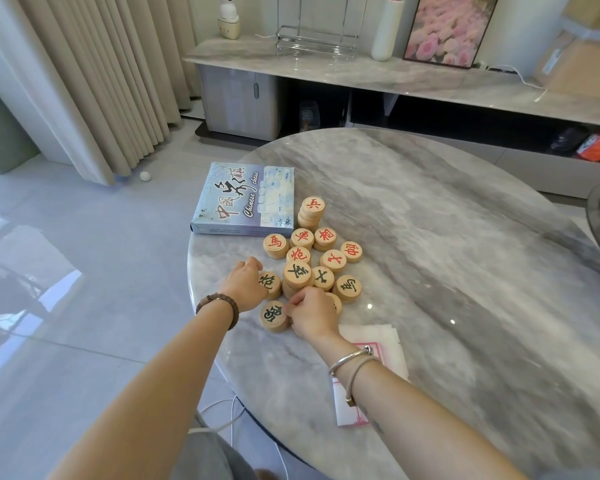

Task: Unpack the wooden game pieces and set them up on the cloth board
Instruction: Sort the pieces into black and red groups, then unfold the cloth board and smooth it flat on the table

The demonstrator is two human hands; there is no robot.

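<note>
A round worktop (447, 254) of grey veined marble stands on a pale, glossy tiled floor (84, 237). Beige curtains (94, 81) hang at the left. Along the back wall runs a low marble-topped sideboard (361, 72) carrying a white vase (387, 29) and a framed picture of pink roses (447, 29).

The wooden pieces (333, 260) are pale round discs, each marked with a red or black character. They cluster near the worktop's left edge, just beside a blue box (236, 199) printed "Chinese chess". The red ones lie on the far side, one tall stack (311, 209) touching the box. The black ones lie on the near side. The cloth board (378, 337), white with red lines, lies folded on the worktop under the right forearm.

The left hand (245, 284) rests on the worktop with its fingers (252, 265) curled, covering the left edge of a black-marked disc (270, 283). The right hand (314, 315) has curled fingers (302, 296) whose tips touch the foot of a short black-topped stack (297, 274), with another single disc (273, 316) just beside the thumb. Whether either hand actually grips a disc cannot be told.
</note>
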